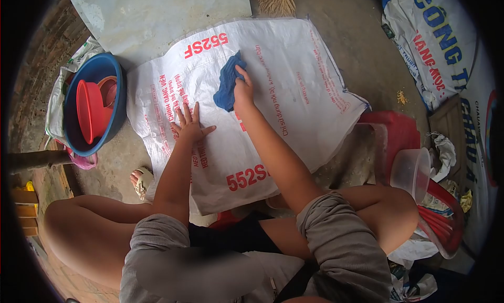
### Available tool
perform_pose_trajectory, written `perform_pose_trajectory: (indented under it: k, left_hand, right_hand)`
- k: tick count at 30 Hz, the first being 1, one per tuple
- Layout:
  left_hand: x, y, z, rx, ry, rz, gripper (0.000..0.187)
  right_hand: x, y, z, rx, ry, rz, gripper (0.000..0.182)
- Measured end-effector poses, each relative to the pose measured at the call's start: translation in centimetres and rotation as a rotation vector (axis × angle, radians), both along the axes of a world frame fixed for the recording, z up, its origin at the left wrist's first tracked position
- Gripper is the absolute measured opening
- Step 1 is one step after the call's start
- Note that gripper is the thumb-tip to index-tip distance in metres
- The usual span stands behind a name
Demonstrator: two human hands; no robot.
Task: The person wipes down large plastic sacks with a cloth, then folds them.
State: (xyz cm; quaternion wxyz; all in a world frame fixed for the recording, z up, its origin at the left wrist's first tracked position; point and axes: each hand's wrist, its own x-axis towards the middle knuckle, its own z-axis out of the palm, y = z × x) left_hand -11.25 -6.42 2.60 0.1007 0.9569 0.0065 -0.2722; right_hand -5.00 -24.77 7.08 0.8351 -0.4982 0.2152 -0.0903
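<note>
A large white woven sack (315,108) with red printing is spread out flat in front of me. My left hand (190,126) lies on its left part, fingers spread, holding nothing. A crumpled blue cloth (227,85) rests on the upper middle of the sack, and my right hand (243,87) is closed on its right side. The fingers beneath the cloth are partly hidden.
At the left stands a blue basin (122,101) with red containers (89,114) inside. A clear plastic tub (410,169) and red plastic items (443,219) are at the right. Printed sacks (428,45) lie upper right; a straw broom (275,1) is at the top.
</note>
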Motion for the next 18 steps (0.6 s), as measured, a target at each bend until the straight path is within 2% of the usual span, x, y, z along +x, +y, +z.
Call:
perform_pose_trajectory:
  k: [1,3,5,7,8,9,10,11,12,13,15,17,18]
  left_hand:
    - [0.1,-0.1,0.3,0.0,-0.003,0.001,0.122]
    - [0.3,-0.2,0.9,-0.026,0.037,0.032,0.122]
    - [1.2,0.1,0.2,-0.006,0.078,0.024,0.117]
    - [2.7,0.7,-2.0,-0.011,0.124,0.003,0.109]
    - [3.5,0.4,-0.1,-0.061,0.19,0.031,0.098]
    - [4.4,1.7,-0.7,-0.156,0.175,0.016,0.092]
    - [5.4,3.3,-0.6,-0.516,0.204,0.17,0.09]
    - [5.5,3.7,1.9,-0.876,0.226,0.324,0.088]
    - [5.0,3.3,4.2,-0.918,0.142,0.463,0.086]
    - [4.2,2.7,6.9,-0.917,0.137,0.465,0.086]
    - [2.9,1.7,10.3,-0.999,-0.03,0.451,0.084]
    - [2.1,1.2,12.0,-1.312,0.129,0.511,0.083]
    - [2.8,1.3,10.0,-1.368,-0.005,0.452,0.074]
  right_hand:
    - [-0.4,1.0,0.2,0.129,0.065,0.074,0.043]
    - [-1.3,2.1,0.7,0.173,0.165,0.183,0.043]
    - [-1.6,2.5,0.1,0.166,0.186,0.213,0.044]
    - [-2.2,2.4,0.9,-0.012,0.297,0.189,0.045]
    - [-1.7,2.1,-0.7,0.07,0.226,0.183,0.044]
    - [-1.0,1.9,-2.2,0.069,0.226,0.189,0.044]
    - [-0.5,1.8,-2.4,0.117,0.172,0.149,0.043]
    - [-0.4,1.8,-2.1,0.166,0.118,0.109,0.042]
    - [-0.4,1.9,-1.8,0.152,0.102,0.153,0.042]
    - [-0.5,2.4,-0.2,0.153,0.098,0.157,0.042]
    - [-1.4,3.7,3.6,0.332,0.272,0.284,0.046]
    - [-2.2,5.9,4.5,0.346,0.239,0.46,0.055]
    - [-3.0,6.9,5.0,0.293,0.166,0.516,0.059]
